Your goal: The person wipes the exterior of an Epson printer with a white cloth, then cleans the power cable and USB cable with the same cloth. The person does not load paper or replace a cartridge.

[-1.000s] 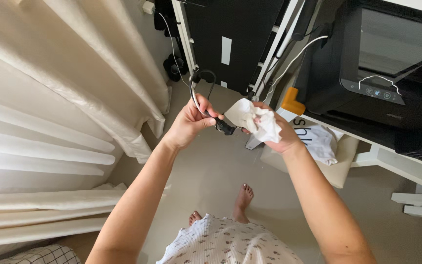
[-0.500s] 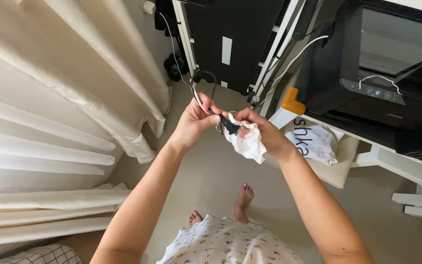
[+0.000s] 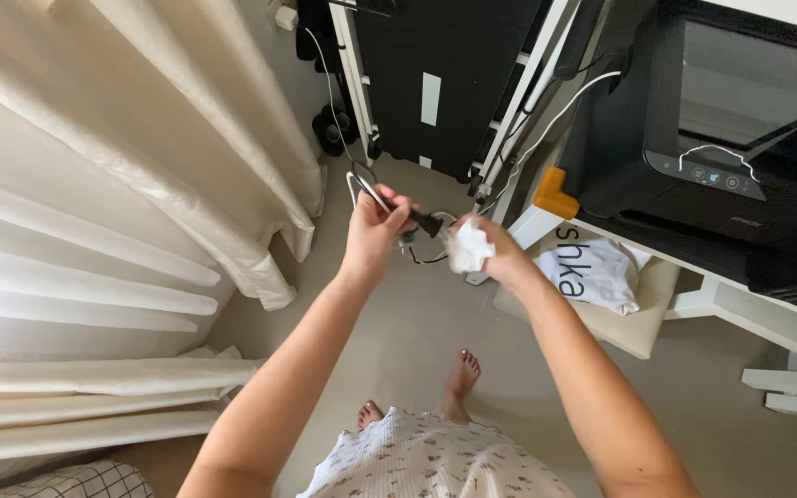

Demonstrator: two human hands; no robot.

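Note:
My left hand (image 3: 373, 232) grips a black power cable (image 3: 362, 187) just behind its black plug (image 3: 428, 223); the cable loops up and back toward the black unit behind. My right hand (image 3: 502, 254) holds a crumpled white tissue (image 3: 469, 247) pressed against the plug's tip. Both hands are held out at arm's length above the beige floor, close together. The cable's far end is hidden among the shelf legs.
Cream curtains (image 3: 131, 157) hang along the left. A black unit in a white frame (image 3: 435, 74) stands ahead. A black printer (image 3: 731, 138) sits on a white shelf at right, with a white printed bag (image 3: 592, 267) below it. My bare feet (image 3: 458, 373) stand on the floor.
My arms have stretched farther forward. The tissue, spread loose in my right hand a second ago, is bunched small against the plug. The cable loop has flattened and shifted left.

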